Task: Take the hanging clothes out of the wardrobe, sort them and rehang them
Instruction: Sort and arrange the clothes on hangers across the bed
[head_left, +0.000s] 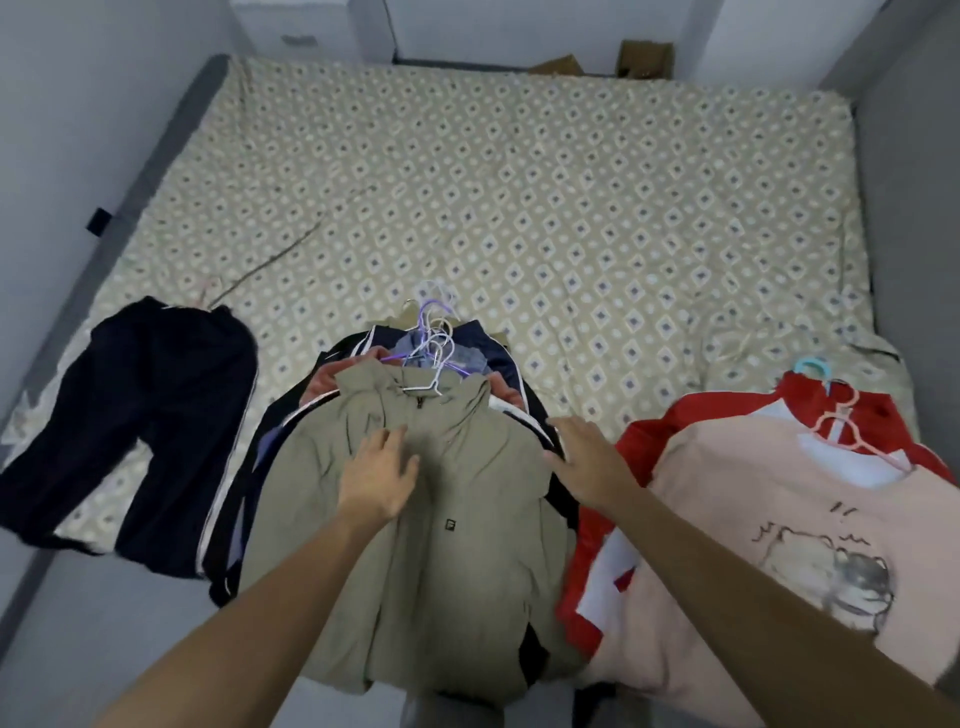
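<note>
Head view, near edge: both my forearms reach in from the bottom. My left hand (382, 475) lies flat on the chest of the khaki jacket (415, 545), fingers straight and spread, gripping nothing. My right hand (582, 457) rests at the jacket's right shoulder, fingers loose and extended, also holding nothing.

Khaki jacket tops the middle pile; under it only edges show: dark sleeves with white stripes, a bit of pink, something grey-blue at the collar. How many garments, cannot tell. A tangle of hangers (434, 348) pokes out at the top, white and purple, count unclear.

Right: pink T-shirt (769, 525) with a cartoon print over a red garment (810, 405), cut off by the frame edge. Left: dark trousers (130, 426), blurred.

All lie on the bed (571, 197), patterned beige sheet. Beyond: grey walls, cardboard boxes (644, 60) partly hidden behind the far edge.
</note>
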